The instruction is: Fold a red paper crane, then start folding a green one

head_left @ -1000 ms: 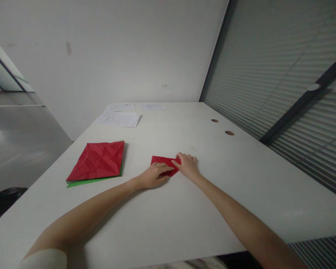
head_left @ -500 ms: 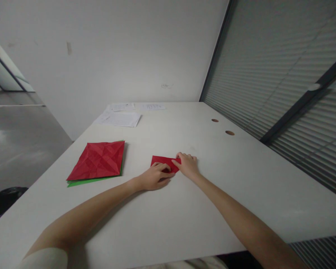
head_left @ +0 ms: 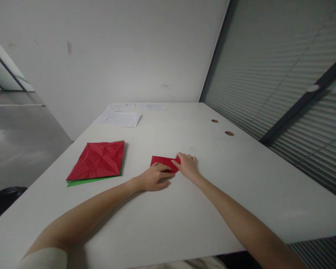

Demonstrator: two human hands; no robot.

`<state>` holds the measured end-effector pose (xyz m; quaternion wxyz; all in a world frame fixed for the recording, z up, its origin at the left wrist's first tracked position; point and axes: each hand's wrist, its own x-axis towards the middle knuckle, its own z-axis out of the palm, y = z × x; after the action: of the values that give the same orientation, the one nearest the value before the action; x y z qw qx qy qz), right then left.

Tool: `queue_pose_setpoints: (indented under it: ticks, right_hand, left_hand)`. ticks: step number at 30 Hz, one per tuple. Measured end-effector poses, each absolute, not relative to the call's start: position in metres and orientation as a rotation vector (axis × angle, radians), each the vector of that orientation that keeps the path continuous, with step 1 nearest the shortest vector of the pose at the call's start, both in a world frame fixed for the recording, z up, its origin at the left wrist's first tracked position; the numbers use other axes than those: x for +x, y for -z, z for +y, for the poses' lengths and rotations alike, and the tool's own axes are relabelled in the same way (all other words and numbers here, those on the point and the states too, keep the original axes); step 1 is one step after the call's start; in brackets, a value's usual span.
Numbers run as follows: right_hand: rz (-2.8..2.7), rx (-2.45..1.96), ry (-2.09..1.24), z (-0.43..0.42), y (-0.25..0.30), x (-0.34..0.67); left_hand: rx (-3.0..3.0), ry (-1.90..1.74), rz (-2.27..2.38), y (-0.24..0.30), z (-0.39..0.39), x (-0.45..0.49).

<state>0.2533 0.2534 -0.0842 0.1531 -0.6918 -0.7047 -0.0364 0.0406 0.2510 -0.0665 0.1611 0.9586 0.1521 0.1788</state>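
Note:
A small folded piece of red paper (head_left: 162,160) lies on the white table in front of me. My left hand (head_left: 153,177) rests on its near left part, fingers stretched to the right across it and thumb apart on the tabletop. At the paper's right end, my right hand (head_left: 188,165) pinches it, the thumb on top and the other fingers curled at the far edge. Both hands cover portions of the paper, so its exact folds are hidden. Off to the left lies a creased red sheet (head_left: 100,160) on top of green paper (head_left: 91,181).
Printed white sheets (head_left: 121,118) lie near the table's far left corner. Two round holes, a far one (head_left: 214,121) and a nearer one (head_left: 229,133), pierce the tabletop by the blinds (head_left: 254,74). A black bag (head_left: 5,201) stands beyond the left edge.
My left fingers have straightened from a more bent pose and lie flatter on the red paper, with the thumb further apart. The right hand has barely moved.

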Motion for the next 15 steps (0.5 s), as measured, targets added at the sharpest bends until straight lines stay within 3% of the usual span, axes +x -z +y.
queue_pose_setpoints:
  ticks: [15]
  right_hand:
    - [-2.024,-2.004,0.086,0.252,0.082,0.252]
  left_hand:
    - [2.725,-0.461,0.429,0.072,0.257,0.039]
